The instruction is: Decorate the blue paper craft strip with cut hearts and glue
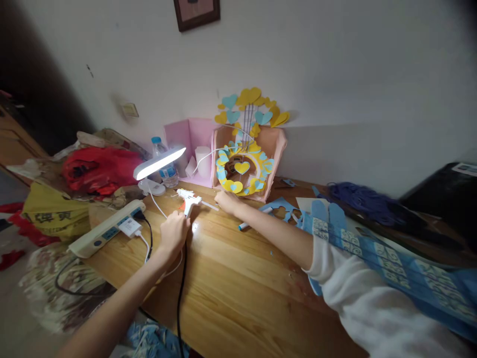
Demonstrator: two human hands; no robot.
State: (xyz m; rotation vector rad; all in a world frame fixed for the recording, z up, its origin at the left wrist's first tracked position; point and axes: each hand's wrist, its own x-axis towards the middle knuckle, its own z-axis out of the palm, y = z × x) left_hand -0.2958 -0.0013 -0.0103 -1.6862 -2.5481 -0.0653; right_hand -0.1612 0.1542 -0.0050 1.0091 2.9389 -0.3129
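My left hand (173, 232) is closed round the handle of a white glue gun (189, 200) that lies on the wooden table (238, 278), its nozzle pointing back and left. My right hand (225, 201) rests just right of the gun, fingers curled at a thin white glue stick (210, 205) on the table. Right behind my right hand stands a pink paper craft (249, 161) covered with yellow and blue hearts. A black cable (181, 293) and a white cable run under my left wrist.
A lit white desk lamp (158, 164), a water bottle (164, 161) and a white power strip (108, 227) sit at the left. Blue paper cut-outs (283, 206), a marker (246, 225) and dark blue yarn (357, 196) lie right. Red and yellow bags (74, 189) pile beyond the table's left end.
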